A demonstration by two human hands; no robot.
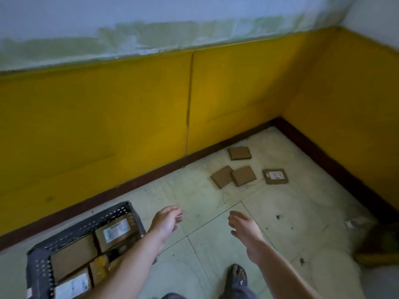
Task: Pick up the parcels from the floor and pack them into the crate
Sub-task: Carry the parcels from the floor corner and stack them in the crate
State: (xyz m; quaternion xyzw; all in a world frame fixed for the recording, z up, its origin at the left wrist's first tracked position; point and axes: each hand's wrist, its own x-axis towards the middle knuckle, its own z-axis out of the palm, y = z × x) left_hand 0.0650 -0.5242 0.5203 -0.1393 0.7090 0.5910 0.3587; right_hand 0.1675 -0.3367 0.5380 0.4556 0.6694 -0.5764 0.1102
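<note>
Evidently between loads, the left hand and right hand hang open and empty, reaching toward four parcels lying far right, while the crate, near left, sits partly packed.

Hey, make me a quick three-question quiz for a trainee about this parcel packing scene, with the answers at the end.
1. How many parcels still lie on the floor?
2. True or false: the left hand is holding a parcel.
3. Which loose parcel shows a white label: A, the one nearest the wall; B, the rightmost one; C, the leftmost one?

Key:
1. Four; two of them touch or overlap.
2. False; both hands are empty, right hand too.
3. B, the labelled parcel. The crate already holds several.
</note>
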